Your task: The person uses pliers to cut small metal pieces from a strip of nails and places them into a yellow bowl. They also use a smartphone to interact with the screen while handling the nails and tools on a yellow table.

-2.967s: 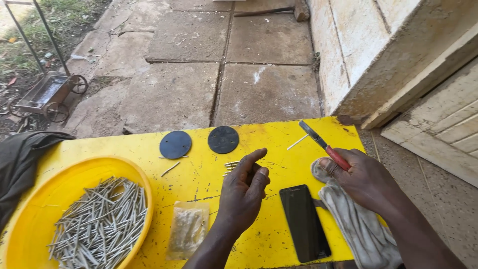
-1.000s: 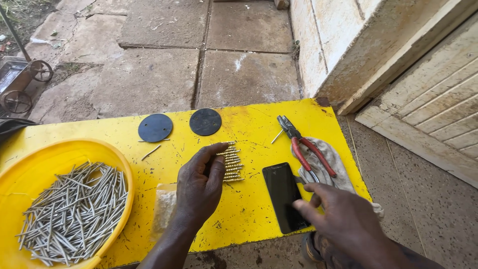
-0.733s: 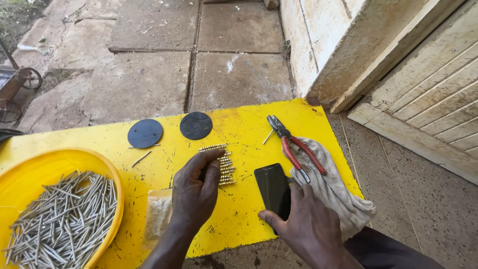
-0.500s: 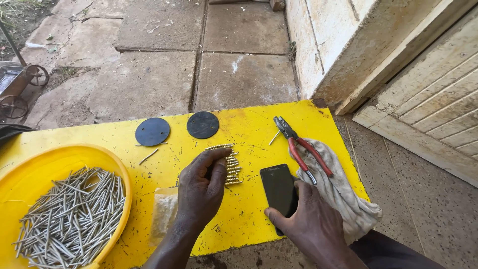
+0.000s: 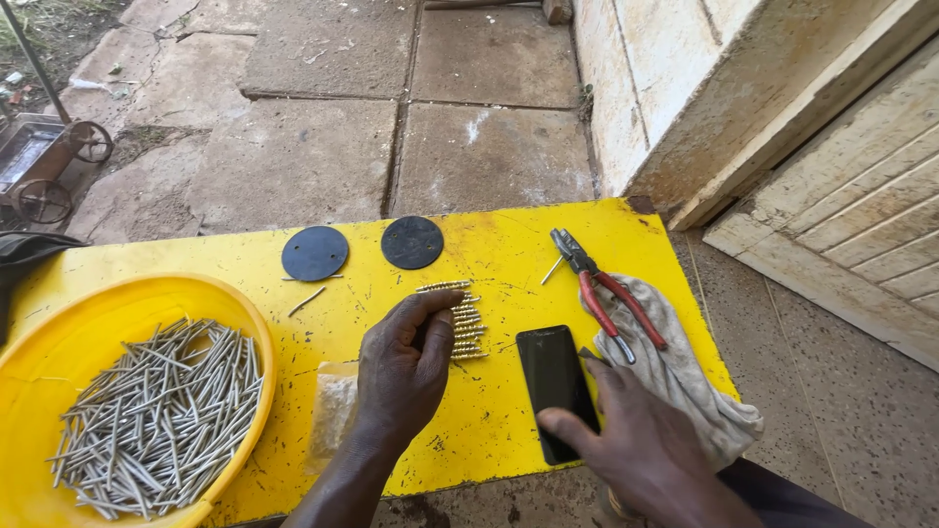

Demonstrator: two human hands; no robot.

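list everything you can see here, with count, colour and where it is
table top: 1, yellow, over paving slabs
bowl: 1, yellow, left edge
nails: many, grey, loose in the bowl
discs: 2, black, far side of the table top
row of short nails: 1, pale metal, centre
phone: 1, black, right of centre
pliers: 1, red handles, partly on the cloth
cloth: 1, grey, right edge
small cart: 1, rusty, far left
left hand: fingertips on the row of short nails
right hand: on the phone's near right side
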